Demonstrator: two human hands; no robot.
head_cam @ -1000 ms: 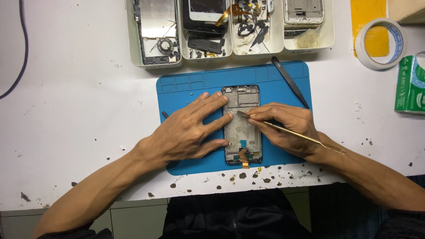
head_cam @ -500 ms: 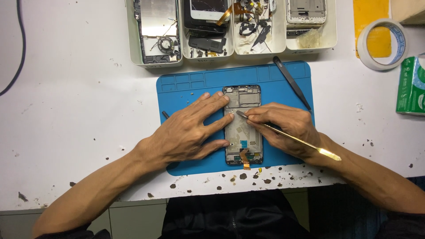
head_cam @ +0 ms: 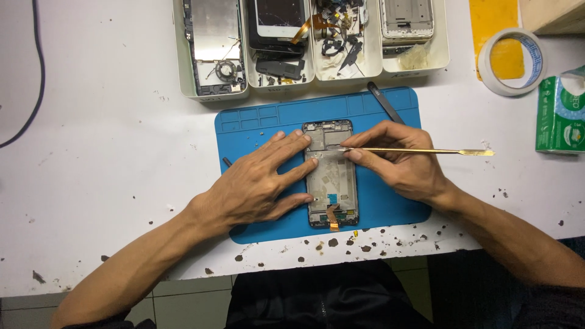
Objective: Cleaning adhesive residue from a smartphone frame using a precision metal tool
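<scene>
An opened phone frame [head_cam: 332, 180] lies upright on a blue work mat [head_cam: 256, 122] in the head view. My left hand [head_cam: 256, 183] rests flat on the mat with its fingers spread, the fingertips pressing on the frame's left edge. My right hand [head_cam: 399, 158] pinches a thin brass-coloured metal spudger [head_cam: 426, 150] that lies almost level; its flat tip touches the upper part of the frame. A small orange flex cable sticks out at the frame's bottom end.
Several white trays [head_cam: 210, 91] with phone parts stand along the mat's far side. A black pry tool [head_cam: 384, 103] lies on the mat's top right. A tape roll [head_cam: 510, 61], a yellow pad and a green tissue pack [head_cam: 560, 116] sit at the right. A black cable [head_cam: 36, 91] runs at left.
The spudger has swung from pointing down-right to nearly level, its free end now out to the right. My right hand shifted slightly up on the frame; the left hand stays put.
</scene>
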